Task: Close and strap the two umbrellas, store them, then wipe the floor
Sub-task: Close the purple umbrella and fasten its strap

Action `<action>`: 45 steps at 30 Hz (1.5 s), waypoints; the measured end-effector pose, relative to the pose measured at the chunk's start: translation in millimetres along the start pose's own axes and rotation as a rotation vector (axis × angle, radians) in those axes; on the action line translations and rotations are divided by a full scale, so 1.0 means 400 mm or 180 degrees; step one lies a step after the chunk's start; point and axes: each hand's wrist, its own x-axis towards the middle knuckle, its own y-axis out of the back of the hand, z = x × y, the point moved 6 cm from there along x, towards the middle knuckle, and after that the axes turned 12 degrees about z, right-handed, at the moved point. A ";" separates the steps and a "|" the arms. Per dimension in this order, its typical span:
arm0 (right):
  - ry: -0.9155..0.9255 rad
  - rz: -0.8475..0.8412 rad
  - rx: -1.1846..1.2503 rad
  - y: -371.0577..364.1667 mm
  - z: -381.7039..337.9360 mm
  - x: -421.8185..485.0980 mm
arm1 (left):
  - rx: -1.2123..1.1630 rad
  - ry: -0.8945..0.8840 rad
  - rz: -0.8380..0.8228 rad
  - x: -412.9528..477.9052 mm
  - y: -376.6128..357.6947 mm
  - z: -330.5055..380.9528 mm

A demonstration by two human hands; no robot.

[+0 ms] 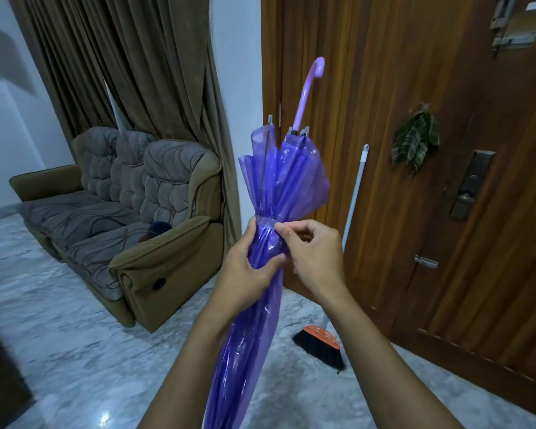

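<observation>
A folded, see-through purple umbrella [287,178] stands handle-up in front of me, its pale purple hooked handle [310,88] at the top and its tip out of frame below. My left hand [248,267] is wrapped around the gathered canopy at mid-length. My right hand [314,252] pinches the purple strap [268,223] that circles the canopy just above my left hand. A second umbrella is not in view.
A broom [322,345] with a white pole leans against the brown wooden door [415,119] at right; a checked cloth [415,144] hangs on the door. A brown sofa [130,218] and curtains stand at left. The floor [75,351] is grey marble.
</observation>
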 end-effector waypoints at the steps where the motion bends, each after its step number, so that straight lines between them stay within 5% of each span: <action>1: 0.0000 -0.0124 -0.0006 -0.005 -0.005 0.000 | -0.0086 -0.0013 0.0151 0.001 0.005 -0.001; 10: -0.1349 -0.0917 0.1462 -0.025 0.018 0.012 | -0.1359 0.0391 0.0398 -0.004 0.018 -0.006; 17: -0.0947 -0.0934 0.1050 -0.011 0.015 0.024 | -0.2006 0.0541 -0.0205 -0.006 0.012 -0.015; 21: -0.1336 -0.1054 0.1370 -0.016 0.017 0.009 | -0.1734 0.0486 -0.0349 -0.003 0.009 -0.003; 25: -0.1062 -0.0661 0.1223 0.005 -0.011 0.002 | -0.0328 -0.0013 0.0204 0.021 0.044 0.015; 29: -0.0817 -0.0005 0.1182 0.014 -0.037 0.003 | -0.0220 -0.0475 0.0812 -0.003 0.027 0.052; 32: -0.0591 0.0323 0.0868 0.018 -0.031 -0.004 | -0.0152 -0.0258 0.0550 -0.021 -0.006 0.058; 35: -0.0497 0.0198 0.0747 0.028 -0.032 -0.013 | -0.0077 -0.0274 0.0163 -0.036 -0.020 0.052; 39: -0.0678 -0.0274 0.1023 0.018 -0.038 -0.017 | -0.0129 -0.0383 0.0353 -0.020 0.014 0.052; 45: -0.0917 -0.0782 0.1029 0.041 -0.036 -0.001 | -0.0897 -0.0135 0.0035 -0.006 0.041 0.036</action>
